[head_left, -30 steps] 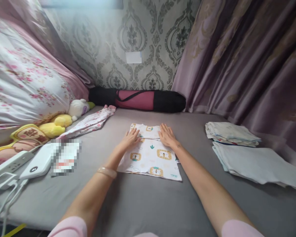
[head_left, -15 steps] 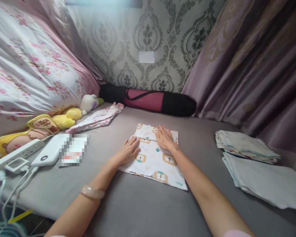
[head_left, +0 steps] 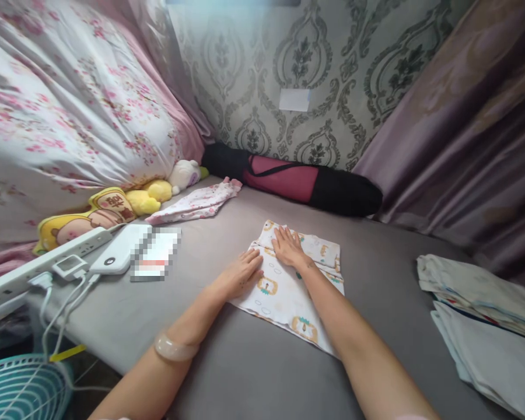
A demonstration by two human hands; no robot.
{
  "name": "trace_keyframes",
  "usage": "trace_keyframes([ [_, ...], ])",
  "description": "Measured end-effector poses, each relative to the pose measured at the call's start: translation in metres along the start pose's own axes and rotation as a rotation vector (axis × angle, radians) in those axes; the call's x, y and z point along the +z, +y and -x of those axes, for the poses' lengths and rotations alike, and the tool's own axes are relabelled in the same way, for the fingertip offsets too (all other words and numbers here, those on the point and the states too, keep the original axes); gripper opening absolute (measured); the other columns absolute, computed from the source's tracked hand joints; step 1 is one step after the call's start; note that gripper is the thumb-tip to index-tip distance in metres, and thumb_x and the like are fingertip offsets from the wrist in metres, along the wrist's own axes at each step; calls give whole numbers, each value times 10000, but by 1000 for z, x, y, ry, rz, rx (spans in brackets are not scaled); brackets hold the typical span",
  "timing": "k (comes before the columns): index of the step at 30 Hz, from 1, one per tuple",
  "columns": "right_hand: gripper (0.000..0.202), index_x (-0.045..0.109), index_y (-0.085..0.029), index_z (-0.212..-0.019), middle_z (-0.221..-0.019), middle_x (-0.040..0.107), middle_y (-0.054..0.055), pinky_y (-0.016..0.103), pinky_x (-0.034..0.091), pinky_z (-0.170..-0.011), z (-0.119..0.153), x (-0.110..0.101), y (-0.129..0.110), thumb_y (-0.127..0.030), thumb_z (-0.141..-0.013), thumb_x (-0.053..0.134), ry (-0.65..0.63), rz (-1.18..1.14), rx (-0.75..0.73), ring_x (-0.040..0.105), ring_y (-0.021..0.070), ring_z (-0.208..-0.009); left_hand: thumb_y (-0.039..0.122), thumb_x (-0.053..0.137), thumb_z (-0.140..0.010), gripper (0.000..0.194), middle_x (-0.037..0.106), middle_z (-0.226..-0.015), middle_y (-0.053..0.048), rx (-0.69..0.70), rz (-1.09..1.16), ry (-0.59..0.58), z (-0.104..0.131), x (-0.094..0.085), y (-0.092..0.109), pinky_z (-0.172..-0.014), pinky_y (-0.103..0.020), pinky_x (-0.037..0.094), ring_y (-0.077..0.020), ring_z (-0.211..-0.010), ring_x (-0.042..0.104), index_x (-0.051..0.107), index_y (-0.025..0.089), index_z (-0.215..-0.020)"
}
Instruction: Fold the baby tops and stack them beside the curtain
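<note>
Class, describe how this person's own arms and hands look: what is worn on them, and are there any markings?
The left hand and right hand are ungloved. A pale, glossy, rounded bangle circles the left arm. A small dark marking, too small to make out, shows near the right wrist. A sliver of pale pink sleeve shows at the bottom edge.

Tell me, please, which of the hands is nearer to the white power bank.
Left. The left hand rests at the left edge of the printed cloth, right of the white power bank; the right hand lies on the cloth, farther right.
</note>
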State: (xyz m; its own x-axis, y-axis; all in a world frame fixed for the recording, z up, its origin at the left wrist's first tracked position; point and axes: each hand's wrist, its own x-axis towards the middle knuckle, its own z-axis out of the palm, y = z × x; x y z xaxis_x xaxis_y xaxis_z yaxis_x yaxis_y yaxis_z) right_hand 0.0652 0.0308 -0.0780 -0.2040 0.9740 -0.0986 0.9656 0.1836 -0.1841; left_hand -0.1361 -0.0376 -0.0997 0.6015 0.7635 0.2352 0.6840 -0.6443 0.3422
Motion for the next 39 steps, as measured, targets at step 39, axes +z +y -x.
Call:
trace_keyframes([
  [39,621,230,-155,-1553,-1622,153,122,521,111,-1194,124,-5,116,-430,-996,207,13,14,122,130,271,-1490,433,316,-989,410,526,-1361,-196,67,-36,-52,5,-7,-10,-1079,-456,412,-297,-1285,498,555,146,-1158],
])
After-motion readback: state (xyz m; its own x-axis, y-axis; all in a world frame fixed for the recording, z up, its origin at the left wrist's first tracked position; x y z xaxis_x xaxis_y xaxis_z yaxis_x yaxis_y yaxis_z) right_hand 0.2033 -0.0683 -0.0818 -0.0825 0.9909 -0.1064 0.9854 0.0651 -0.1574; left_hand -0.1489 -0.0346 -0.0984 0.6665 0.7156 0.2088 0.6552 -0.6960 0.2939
